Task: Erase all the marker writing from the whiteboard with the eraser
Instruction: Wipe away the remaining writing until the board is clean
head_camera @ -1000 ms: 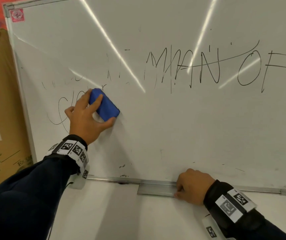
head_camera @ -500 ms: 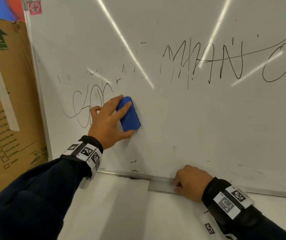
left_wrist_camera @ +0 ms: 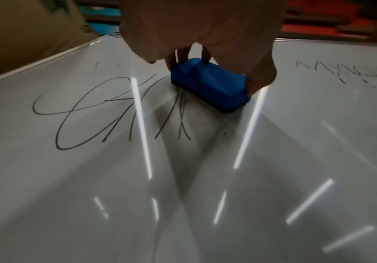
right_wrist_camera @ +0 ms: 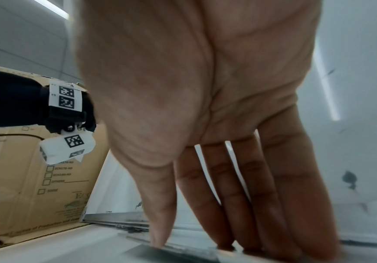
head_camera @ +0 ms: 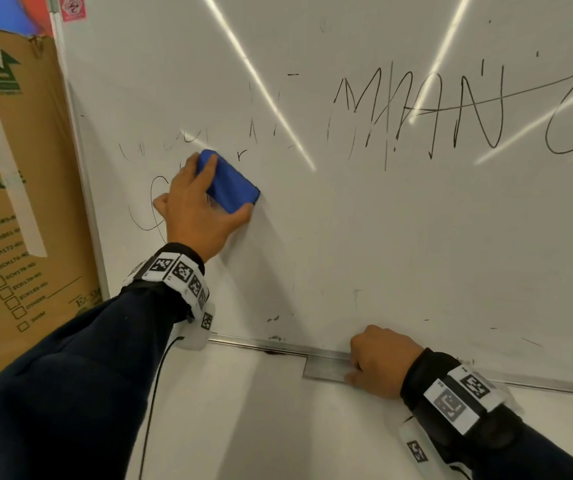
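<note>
The whiteboard (head_camera: 364, 220) stands upright before me. My left hand (head_camera: 191, 209) grips a blue eraser (head_camera: 231, 185) and presses it flat on the board, over the right end of some looped black scrawl (head_camera: 150, 202). In the left wrist view the eraser (left_wrist_camera: 207, 87) sits at the top of the scrawl's loops (left_wrist_camera: 92, 110), fingers and thumb on its sides. Bold black letters (head_camera: 451, 112) reading "MAN O" fill the upper right, with faint smears (head_camera: 188, 138) above the eraser. My right hand (head_camera: 377, 362) holds the metal tray (head_camera: 323, 370) on the board's bottom edge, thumb (right_wrist_camera: 160, 222) on its front.
A tall cardboard box (head_camera: 18, 202) stands against the board's left frame (head_camera: 84, 202). A white surface (head_camera: 261, 410) lies below the board. Small dark marks (head_camera: 273, 319) dot the board near its lower rail. A cable (head_camera: 153, 393) hangs from my left wrist.
The eraser swept down and right off the scrawl, then back up and left onto it. The view shifted left. My right hand stayed on the tray.
</note>
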Demonstrator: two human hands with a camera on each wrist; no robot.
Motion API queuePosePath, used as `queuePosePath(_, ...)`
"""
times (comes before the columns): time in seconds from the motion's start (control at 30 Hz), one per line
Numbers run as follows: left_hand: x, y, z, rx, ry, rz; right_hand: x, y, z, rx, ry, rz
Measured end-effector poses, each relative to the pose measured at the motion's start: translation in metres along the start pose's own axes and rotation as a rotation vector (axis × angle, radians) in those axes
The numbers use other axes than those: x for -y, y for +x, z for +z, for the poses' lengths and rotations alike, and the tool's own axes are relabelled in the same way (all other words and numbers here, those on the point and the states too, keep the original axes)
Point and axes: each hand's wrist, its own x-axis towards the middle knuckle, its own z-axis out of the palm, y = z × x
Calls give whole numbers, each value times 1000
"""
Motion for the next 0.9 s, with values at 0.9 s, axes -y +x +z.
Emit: queuePosePath(0.9,49,-10,-20,95,228,187,44,4,5,13,-247,97)
